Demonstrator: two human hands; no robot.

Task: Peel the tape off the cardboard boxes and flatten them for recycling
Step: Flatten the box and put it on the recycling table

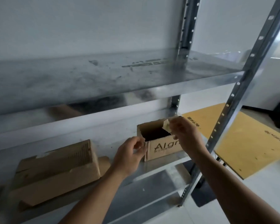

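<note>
A grey metal shelving rack (242,88) fills the view, seen from above by a person standing before it. On the floor to its right lies a flat yellow board (249,151). On a lower shelf (160,164), at the left, a large cardboard box (58,167) lies partly collapsed. Right of it, well apart, the small box (165,147) stands upright with its top open. The left hand (129,156) curls its fingers around the small box's near left corner. The right hand (184,135) pinches a pale strip of tape (166,125) at the box's top right edge, lifted above the opening
</note>
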